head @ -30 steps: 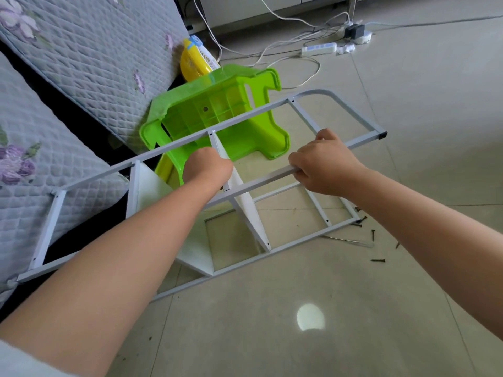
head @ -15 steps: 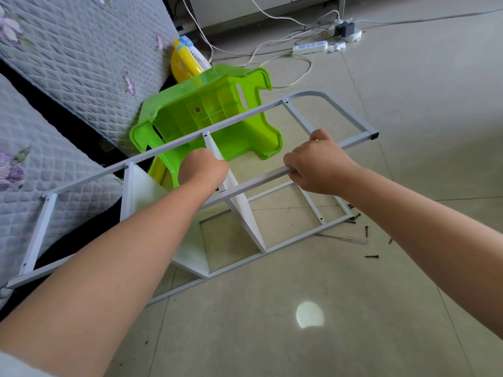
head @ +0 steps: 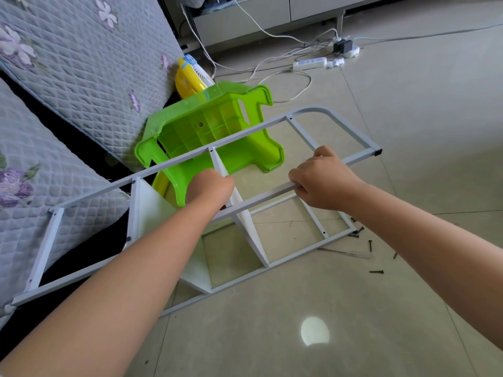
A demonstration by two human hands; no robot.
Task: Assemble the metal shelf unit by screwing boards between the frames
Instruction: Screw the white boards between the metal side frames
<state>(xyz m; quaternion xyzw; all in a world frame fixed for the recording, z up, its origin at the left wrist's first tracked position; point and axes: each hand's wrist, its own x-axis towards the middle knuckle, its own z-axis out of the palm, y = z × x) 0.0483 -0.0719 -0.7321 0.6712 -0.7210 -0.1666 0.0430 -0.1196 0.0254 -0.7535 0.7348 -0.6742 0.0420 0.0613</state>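
While both hands keep their places, the right hand [head: 324, 180] wraps the upper frame [head: 168, 163] rail at frame centre; the left hand [head: 209, 190], fingers hidden, meets the middle board [head: 246, 213]. Little has changed: steadying continues.

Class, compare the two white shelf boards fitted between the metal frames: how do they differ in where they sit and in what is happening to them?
1. The middle board stands near the centre of the unit; the left board stands nearer the quilted sofa.
2. The left hand is at the middle board's top edge; no hand touches the left board.
3. The left forearm hides part of the left board; the middle board shows down to the lower frame.

Both are white and stand on edge between the frames.
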